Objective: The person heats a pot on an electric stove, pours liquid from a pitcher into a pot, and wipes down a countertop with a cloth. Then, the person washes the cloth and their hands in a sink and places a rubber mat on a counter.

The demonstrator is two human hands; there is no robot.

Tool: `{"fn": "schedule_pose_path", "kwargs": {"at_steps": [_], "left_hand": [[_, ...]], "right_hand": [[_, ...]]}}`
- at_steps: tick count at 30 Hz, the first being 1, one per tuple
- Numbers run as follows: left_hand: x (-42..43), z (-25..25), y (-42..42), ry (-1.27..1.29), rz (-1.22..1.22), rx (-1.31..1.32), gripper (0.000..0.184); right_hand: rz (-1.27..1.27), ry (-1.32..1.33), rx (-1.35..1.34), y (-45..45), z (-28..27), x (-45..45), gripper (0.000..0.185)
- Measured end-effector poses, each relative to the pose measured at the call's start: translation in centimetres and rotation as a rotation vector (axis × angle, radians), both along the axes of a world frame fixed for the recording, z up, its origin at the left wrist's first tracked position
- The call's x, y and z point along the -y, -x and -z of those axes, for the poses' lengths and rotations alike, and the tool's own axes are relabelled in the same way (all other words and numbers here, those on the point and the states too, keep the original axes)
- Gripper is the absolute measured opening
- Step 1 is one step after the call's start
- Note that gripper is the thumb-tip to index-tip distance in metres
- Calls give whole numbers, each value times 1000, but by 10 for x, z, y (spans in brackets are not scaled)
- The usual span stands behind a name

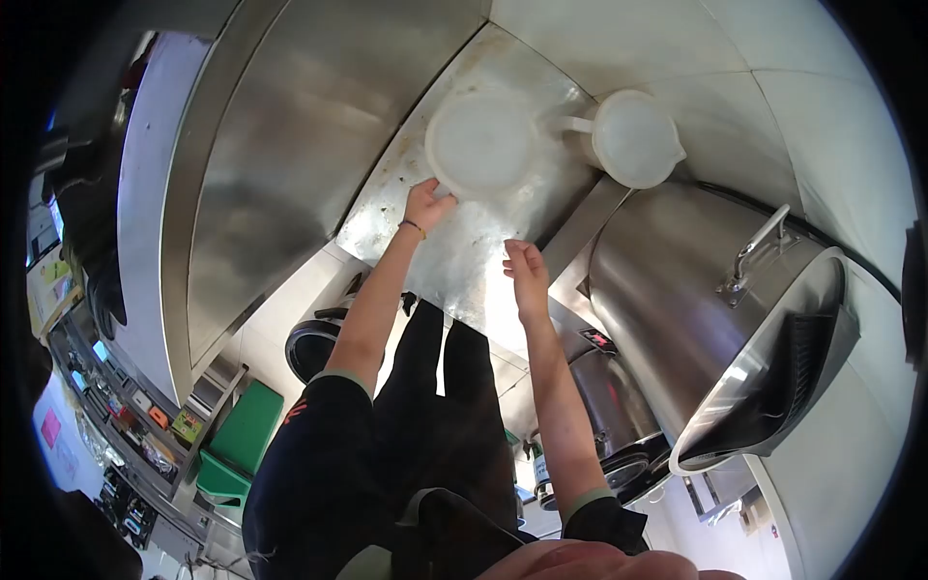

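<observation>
On a stained metal surface lies a round whitish container. My left hand is at its lower left edge, thumb and fingers apart; whether it touches the rim is hard to tell. Over the bright part of the surface, lower right of the container, my right hand has its fingers curled, and nothing can be made out in them. A white jug with a handle and spout stands at the right end of the surface, by the tiled wall.
A large steel pot with a side handle stands at the right, something black in its mouth. A metal panel rises at the left. Green boards are at lower left, and another dark pot is below.
</observation>
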State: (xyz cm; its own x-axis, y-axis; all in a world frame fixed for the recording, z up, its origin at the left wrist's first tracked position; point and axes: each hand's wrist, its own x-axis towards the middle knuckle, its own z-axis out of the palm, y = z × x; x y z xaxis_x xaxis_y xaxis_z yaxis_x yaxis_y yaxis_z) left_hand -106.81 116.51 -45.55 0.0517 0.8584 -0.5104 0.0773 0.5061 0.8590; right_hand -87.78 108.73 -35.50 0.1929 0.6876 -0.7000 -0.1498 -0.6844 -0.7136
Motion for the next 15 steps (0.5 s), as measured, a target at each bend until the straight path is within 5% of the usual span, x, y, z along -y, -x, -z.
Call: {"fn": "schedule_pose_path", "kwargs": {"at_steps": [5,11,15], "left_hand": [[56,-11,18,29,81,-43,38],[116,-13,37,141,155,-78,34],[136,-13,45,130,165,-40,34]], "right_hand": [[-113,-125,344,-6,27,-31,58],[-246,-56,293,-2,44,-48,72],[-366,-152,265,-1,70,-61,65]]}}
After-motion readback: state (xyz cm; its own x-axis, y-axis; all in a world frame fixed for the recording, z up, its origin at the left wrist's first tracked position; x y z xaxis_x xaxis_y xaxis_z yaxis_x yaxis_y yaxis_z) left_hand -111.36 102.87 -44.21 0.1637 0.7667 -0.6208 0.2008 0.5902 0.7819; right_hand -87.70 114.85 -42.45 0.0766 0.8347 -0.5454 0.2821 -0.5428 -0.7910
